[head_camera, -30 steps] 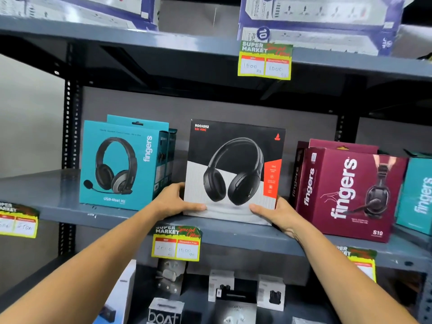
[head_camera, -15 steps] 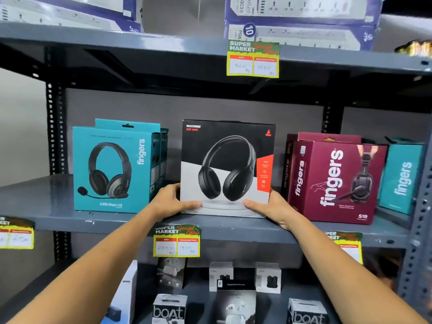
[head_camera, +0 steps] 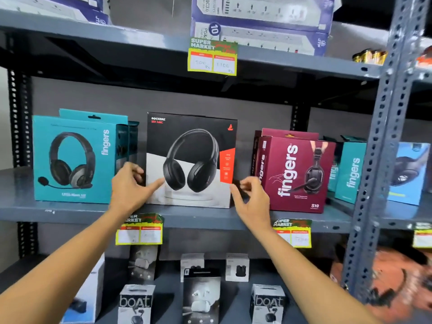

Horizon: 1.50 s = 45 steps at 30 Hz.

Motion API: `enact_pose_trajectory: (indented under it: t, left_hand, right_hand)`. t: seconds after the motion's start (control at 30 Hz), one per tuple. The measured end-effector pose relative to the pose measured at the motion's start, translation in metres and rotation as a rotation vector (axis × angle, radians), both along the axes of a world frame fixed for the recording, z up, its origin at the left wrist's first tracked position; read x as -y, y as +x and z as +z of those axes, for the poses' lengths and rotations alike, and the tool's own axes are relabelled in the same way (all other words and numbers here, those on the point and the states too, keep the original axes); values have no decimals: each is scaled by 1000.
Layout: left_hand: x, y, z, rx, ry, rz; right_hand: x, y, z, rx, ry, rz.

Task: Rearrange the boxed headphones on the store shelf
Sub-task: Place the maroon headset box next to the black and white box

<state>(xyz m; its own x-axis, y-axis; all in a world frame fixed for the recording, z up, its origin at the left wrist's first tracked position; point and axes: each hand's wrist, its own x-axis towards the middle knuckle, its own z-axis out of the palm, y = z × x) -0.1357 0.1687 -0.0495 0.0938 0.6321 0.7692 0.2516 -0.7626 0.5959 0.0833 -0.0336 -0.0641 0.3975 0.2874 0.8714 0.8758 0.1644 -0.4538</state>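
Your black headphone box [head_camera: 191, 160] stands upright on the grey middle shelf [head_camera: 58, 210], between the teal fingers box [head_camera: 77, 157] on its left and the maroon fingers box [head_camera: 295, 174] on its right, apart from both. Your left hand [head_camera: 127, 188] sits at its lower left edge, thumb lying across the front face, fingers [head_camera: 136, 168] loosely curled; firm grip cannot be confirmed. Your right hand [head_camera: 251, 198] hovers at the lower right corner, fingers spread, not clearly touching the box.
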Motion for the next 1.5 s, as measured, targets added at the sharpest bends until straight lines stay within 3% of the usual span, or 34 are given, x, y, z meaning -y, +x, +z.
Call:
enact_pose_trajectory:
  t: [0.1, 0.2, 0.27, 0.37, 0.53, 0.63, 0.83, 1.13, 1.5]
  left_hand:
    - [50, 24, -9, 16, 210, 9]
    - [105, 78, -14, -40, 325, -198]
    - [135, 121, -16, -39, 341, -341]
    - [175, 186, -7, -46, 177, -496]
    - [168, 241, 8, -97, -218, -608]
    - [147, 250, 5, -192, -466, -720]
    - [139, 262, 5, -245, -497, -772]
    - [147, 248, 1, -191, -426, -610]
    - [154, 240, 4, -211, -387, -554]
  right_hand:
    - [42, 29, -8, 270, 123, -108]
    - [80, 72, 9, 323, 257, -230]
    - [97, 103, 19, 195, 250, -293]
    - [113, 143, 24, -136, 158, -239]
    - [112, 196, 26, -661, -104, 208]
    - [102, 209, 26, -790, -214, 396]
    - [100, 219, 26, -741, -237, 533]
    - [105, 209, 19, -512, -318, 338]
    - [109, 199, 21, -509, -354, 225]
